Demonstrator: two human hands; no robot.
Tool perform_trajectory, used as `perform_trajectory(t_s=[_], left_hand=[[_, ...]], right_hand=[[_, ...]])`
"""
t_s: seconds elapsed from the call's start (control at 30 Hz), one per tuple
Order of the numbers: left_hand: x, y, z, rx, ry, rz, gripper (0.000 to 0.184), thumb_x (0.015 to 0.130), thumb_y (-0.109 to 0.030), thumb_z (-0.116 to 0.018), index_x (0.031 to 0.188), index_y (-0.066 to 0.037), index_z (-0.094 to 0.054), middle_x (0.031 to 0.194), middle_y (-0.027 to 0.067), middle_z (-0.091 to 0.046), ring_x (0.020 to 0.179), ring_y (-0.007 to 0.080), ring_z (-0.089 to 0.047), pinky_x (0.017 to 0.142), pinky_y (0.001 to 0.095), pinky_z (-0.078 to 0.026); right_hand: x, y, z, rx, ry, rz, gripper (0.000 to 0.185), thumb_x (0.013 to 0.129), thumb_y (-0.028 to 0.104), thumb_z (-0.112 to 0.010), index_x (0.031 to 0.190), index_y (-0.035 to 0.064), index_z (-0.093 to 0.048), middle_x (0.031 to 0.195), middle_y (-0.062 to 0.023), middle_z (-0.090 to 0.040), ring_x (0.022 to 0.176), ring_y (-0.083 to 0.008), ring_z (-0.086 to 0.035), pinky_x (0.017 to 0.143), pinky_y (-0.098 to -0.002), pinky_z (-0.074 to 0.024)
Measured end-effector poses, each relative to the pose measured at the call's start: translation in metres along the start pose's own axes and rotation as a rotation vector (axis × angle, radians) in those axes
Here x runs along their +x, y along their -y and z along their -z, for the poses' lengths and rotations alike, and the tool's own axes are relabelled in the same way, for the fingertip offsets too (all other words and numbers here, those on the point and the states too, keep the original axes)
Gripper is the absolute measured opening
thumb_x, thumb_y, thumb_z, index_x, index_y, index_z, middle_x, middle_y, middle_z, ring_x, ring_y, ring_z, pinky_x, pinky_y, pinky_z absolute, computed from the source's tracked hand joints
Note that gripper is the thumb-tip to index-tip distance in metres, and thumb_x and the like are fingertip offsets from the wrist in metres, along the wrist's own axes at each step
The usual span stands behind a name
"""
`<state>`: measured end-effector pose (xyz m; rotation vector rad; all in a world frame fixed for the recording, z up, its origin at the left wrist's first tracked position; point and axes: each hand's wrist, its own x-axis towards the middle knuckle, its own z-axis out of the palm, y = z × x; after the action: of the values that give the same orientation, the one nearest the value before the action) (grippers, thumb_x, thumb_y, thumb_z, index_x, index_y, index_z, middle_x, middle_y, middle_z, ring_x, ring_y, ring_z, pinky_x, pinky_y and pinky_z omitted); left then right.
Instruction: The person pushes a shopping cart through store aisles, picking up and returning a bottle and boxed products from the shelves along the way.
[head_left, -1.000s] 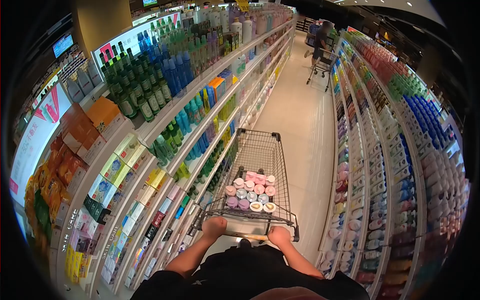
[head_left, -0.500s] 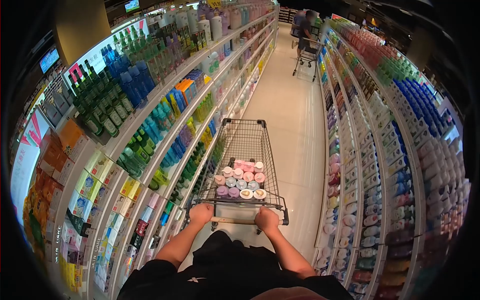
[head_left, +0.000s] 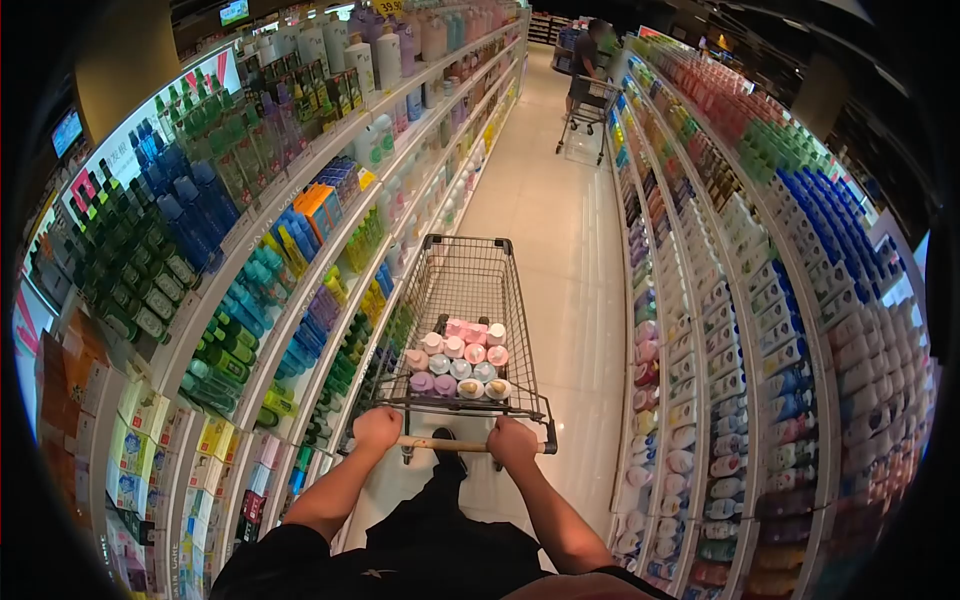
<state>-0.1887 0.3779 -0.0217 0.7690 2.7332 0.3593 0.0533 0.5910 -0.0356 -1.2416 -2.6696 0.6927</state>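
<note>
A wire shopping cart [head_left: 462, 275] stands in front of me, and both fists are wrapped round its handle [head_left: 450, 444]. My left hand [head_left: 378, 430] grips the left end of that bar. Towards the right end, my right hand [head_left: 513, 441] holds it the same way. Several capped bottles [head_left: 462, 362] in pink, white, pale blue and purple stand grouped in the near part of the basket. The far part of the basket shows bare wire mesh. One dark shoe [head_left: 449, 451] of mine shows under the handle.
Shelves [head_left: 300, 210] packed with bottles and boxes line the left, close to the cart. Stocked shelves [head_left: 720, 330] also run along the right. Ahead in the aisle [head_left: 545, 230], a person [head_left: 588, 65] in dark clothes stands by another cart [head_left: 587, 108] near the right shelves.
I have moved forward with the cart, and the left shelf products have slid nearer. The person and cart ahead look slightly closer. My shoe has come into view; both hands keep their grip.
</note>
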Motion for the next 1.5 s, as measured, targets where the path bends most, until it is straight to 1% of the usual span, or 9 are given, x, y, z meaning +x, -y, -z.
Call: perform_trajectory(t_s=[0.07,0.13,0.23,0.33,0.7,0.9,1.23,1.37,1.5], left_hand=[[0.023,-0.006,-0.004,-0.002,-0.023,-0.015,0.039,0.098,-0.039,-0.056,0.097,-0.012,-0.084,0.094,0.0171,-0.081,0.088,0.0421,-0.077,0.08,0.0554,-0.061],[0.044,-0.014,-0.003,-0.014,-0.102,-0.061,0.037,0.098,-0.037,-0.057,0.09,-0.011,-0.082,0.09,0.0163,-0.08,0.083,0.0424,-0.076,0.075,0.0555,-0.06],[0.075,-0.027,0.001,-0.071,-0.127,-0.107,0.036,0.099,-0.036,-0.058,0.085,-0.01,-0.079,0.087,0.0166,-0.078,0.081,0.0426,-0.075,0.074,0.056,-0.06],[0.108,-0.038,0.002,-0.115,-0.124,-0.123,0.035,0.099,-0.036,-0.059,0.084,-0.01,-0.078,0.084,0.0164,-0.077,0.08,0.0423,-0.075,0.073,0.056,-0.059],[0.216,-0.085,0.012,-0.198,-0.192,-0.223,0.029,0.094,-0.034,-0.066,0.08,-0.011,-0.079,0.078,0.0144,-0.076,0.071,0.0389,-0.074,0.066,0.0532,-0.059],[0.27,-0.112,0.006,-0.166,-0.188,-0.227,0.03,0.093,-0.035,-0.065,0.083,-0.011,-0.081,0.079,0.0152,-0.077,0.07,0.0382,-0.075,0.067,0.0534,-0.06],[0.356,-0.169,0.002,-0.184,-0.188,-0.269,0.031,0.094,-0.033,-0.062,0.082,-0.01,-0.08,0.079,0.0158,-0.077,0.072,0.0395,-0.075,0.068,0.0545,-0.06],[0.389,-0.193,0.001,-0.152,-0.18,-0.28,0.033,0.096,-0.032,-0.06,0.082,-0.009,-0.078,0.084,0.0166,-0.078,0.077,0.0405,-0.075,0.072,0.0559,-0.06],[0.428,-0.217,0.002,-0.09,-0.13,-0.268,0.036,0.097,-0.036,-0.056,0.087,-0.009,-0.079,0.087,0.0174,-0.078,0.079,0.0417,-0.076,0.074,0.0566,-0.06]], right_hand=[[0.022,0.009,0.013,0.006,0.063,-0.061,0.024,0.093,0.023,-0.059,0.096,0.0089,-0.077,0.099,-0.0175,-0.081,0.091,-0.0396,-0.078,0.083,-0.0544,-0.06],[0.048,0.01,0.017,-0.012,0.054,-0.053,0.024,0.092,0.023,-0.058,0.095,0.0088,-0.077,0.097,-0.0174,-0.08,0.09,-0.0396,-0.078,0.082,-0.0543,-0.0601],[0.078,0.007,0.022,-0.058,0.077,-0.019,0.025,0.093,0.023,-0.057,0.095,0.0088,-0.077,0.094,-0.0173,-0.08,0.089,-0.0391,-0.078,0.081,-0.0538,-0.0602],[0.114,0.012,0.033,-0.138,0.205,-0.065,0.029,0.094,0.027,-0.055,0.097,0.0098,-0.078,0.095,-0.0171,-0.081,0.09,-0.0388,-0.078,0.081,-0.0525,-0.0608],[0.225,-0.005,0.035,-0.212,0.166,-0.054,0.027,0.093,0.029,-0.057,0.097,0.0106,-0.077,0.092,-0.0184,-0.08,0.087,-0.0407,-0.077,0.077,-0.056,-0.0608],[0.279,-0.016,0.041,-0.193,0.08,-0.066,0.026,0.094,0.028,-0.058,0.094,0.011,-0.078,0.09,-0.0189,-0.079,0.086,-0.0423,-0.076,0.076,-0.0576,-0.0596],[0.376,-0.038,0.063,-0.2,0.065,-0.09,0.027,0.092,0.026,-0.059,0.096,0.01,-0.08,0.091,-0.0194,-0.079,0.087,-0.042,-0.076,0.079,-0.0561,-0.0608],[0.415,-0.049,0.071,-0.202,0.051,-0.09,0.027,0.091,0.026,-0.059,0.093,0.0087,-0.079,0.089,-0.0193,-0.079,0.086,-0.0422,-0.076,0.078,-0.056,-0.0606],[0.454,-0.057,0.08,-0.147,0.001,-0.085,0.026,0.09,0.026,-0.059,0.09,0.0082,-0.078,0.089,-0.0187,-0.078,0.086,-0.0413,-0.076,0.077,-0.0558,-0.0605]])
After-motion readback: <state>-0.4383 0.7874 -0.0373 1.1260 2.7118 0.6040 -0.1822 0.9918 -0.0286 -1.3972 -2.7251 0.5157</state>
